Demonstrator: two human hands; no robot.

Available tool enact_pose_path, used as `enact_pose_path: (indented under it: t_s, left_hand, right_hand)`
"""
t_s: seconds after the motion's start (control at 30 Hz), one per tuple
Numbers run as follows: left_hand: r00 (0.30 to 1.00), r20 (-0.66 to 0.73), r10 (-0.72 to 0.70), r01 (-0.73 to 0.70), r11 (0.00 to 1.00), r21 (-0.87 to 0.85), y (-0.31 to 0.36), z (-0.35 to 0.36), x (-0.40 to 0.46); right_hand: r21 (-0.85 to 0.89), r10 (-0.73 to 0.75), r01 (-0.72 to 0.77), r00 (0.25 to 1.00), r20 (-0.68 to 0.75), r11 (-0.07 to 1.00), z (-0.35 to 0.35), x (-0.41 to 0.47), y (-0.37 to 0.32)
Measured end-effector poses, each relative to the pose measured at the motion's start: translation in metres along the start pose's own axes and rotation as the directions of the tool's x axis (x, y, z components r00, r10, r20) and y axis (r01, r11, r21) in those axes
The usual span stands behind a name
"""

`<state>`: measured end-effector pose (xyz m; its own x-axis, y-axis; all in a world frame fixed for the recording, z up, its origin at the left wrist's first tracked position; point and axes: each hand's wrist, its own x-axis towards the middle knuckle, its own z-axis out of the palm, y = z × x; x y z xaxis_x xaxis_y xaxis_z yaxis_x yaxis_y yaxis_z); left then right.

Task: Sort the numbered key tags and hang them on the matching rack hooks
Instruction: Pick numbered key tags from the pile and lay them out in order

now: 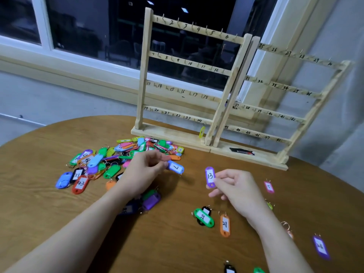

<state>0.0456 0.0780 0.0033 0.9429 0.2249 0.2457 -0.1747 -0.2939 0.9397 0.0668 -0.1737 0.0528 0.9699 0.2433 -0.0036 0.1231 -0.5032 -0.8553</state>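
My left hand (144,170) pinches a blue tag marked 7 (175,167) just right of the pile of coloured key tags (110,160). My right hand (236,190) holds a purple tag marked 13 (210,176) upright by its lower end. Two wooden racks stand at the table's far edge: the left rack (189,64) has hooks numbered 1 to 24, the right rack (285,89) hooks 25 to 48. A yellow tag (202,132) hangs near hook 24. Loose on the table lie a green 20 tag (203,217), an orange 21 tag (225,225) and a pink 5 tag (269,186).
The round wooden table (177,243) carries more stray tags: a purple one (321,247) at the right, purple and dark ones (145,202) under my left forearm, black and green ones at the bottom edge. A dark flat object (241,151) lies on the right rack's base. A window is behind.
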Motion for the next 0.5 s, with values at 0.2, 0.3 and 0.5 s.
enact_pose_path:
  t_s: [0.2,0.3,0.5]
  left_hand:
    - [0.999,0.029,0.026,-0.028,0.998,0.052,0.0028,0.0021,-0.0028]
    - [0.994,0.06,0.086,-0.093,0.988,0.124,0.0016,0.0039,-0.0028]
    - [0.959,0.208,0.192,-0.273,0.825,0.494,-0.0001,0.0026,-0.0037]
  right_hand:
    - [-0.031,-0.001,0.0,1.0,-0.007,1.0,-0.0042,0.0023,0.0016]
    - [-0.037,0.003,-0.003,1.0,-0.012,0.999,-0.0058,0.0023,0.0017]
    - [-0.052,-0.019,0.017,0.999,-0.034,0.999,-0.0072,0.0028,0.0009]
